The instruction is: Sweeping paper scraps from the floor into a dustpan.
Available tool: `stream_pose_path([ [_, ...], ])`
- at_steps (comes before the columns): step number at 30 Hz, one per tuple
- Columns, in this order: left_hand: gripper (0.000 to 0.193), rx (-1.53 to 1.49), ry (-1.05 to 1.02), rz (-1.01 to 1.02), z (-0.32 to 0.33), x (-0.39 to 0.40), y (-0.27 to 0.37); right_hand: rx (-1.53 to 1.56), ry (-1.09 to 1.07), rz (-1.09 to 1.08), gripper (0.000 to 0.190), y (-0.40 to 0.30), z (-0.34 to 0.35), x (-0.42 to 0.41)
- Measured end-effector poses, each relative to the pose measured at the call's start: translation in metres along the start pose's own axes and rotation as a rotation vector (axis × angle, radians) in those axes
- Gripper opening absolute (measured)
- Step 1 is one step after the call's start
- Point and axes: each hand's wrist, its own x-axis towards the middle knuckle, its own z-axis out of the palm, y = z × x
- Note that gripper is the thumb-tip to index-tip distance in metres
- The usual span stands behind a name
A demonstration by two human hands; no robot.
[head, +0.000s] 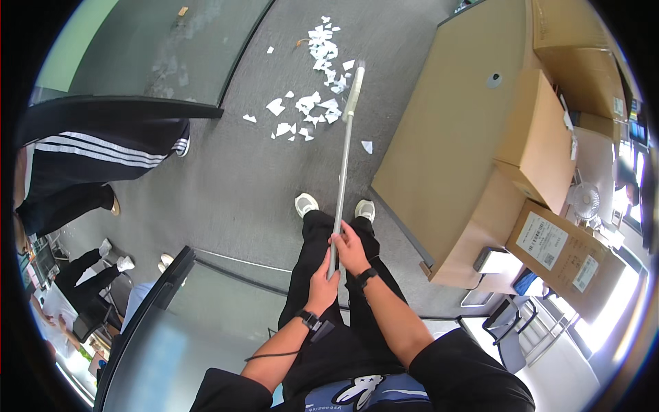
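A broom with a long grey handle (pixel 342 180) stretches away from me over the dark floor. My left hand (pixel 323 288) is wrapped around the lower end of the handle, and my right hand (pixel 352 248) grips it slightly higher up. The broom's pale head (pixel 354 92) lies at the right edge of a scatter of torn white paper pieces (pixel 323 49). More scraps (pixel 309 103) are spread nearer to me, and one lone piece (pixel 367 147) lies to the right of the handle.
A tan partition panel (pixel 453 113) stands on the right, with cardboard boxes (pixel 538 139) beyond it. Glass panels with dark frames are at the upper left (pixel 154 105) and lower left (pixel 154 298). A person in striped black trousers (pixel 113 152) stands at left; others sit farther back.
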Motion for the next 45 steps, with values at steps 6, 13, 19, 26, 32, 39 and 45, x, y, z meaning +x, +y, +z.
stream_pose_path([
  [6,0.063,-0.515,-0.297,-0.749,0.015,0.016,0.045,-0.355,0.281,0.067,0.038,0.020,-0.046,-0.009],
  [13,0.061,-0.118,-0.217,-0.360,0.022,0.077,-0.015,-0.067,0.147,0.124,0.028,0.010,-0.043,0.066],
  [19,0.066,-0.056,-0.216,-0.491,-0.004,0.093,0.049,0.095,0.127,0.070,0.052,-0.015,-0.016,0.077],
  [26,0.066,-0.167,-0.281,-0.474,-0.015,0.065,0.096,0.076,0.019,0.164,0.071,-0.084,-0.022,0.021],
  [32,0.054,-0.335,-0.420,-0.591,-0.041,0.081,0.194,0.071,-0.076,0.159,0.063,-0.164,-0.020,-0.012],
  [39,0.044,-0.391,-0.483,-0.593,-0.072,0.107,0.312,0.216,-0.022,-0.009,0.038,-0.264,0.019,-0.021],
  [45,0.027,-0.286,-0.437,-0.391,-0.067,0.156,0.400,0.199,-0.227,0.027,0.039,-0.382,0.025,-0.025],
])
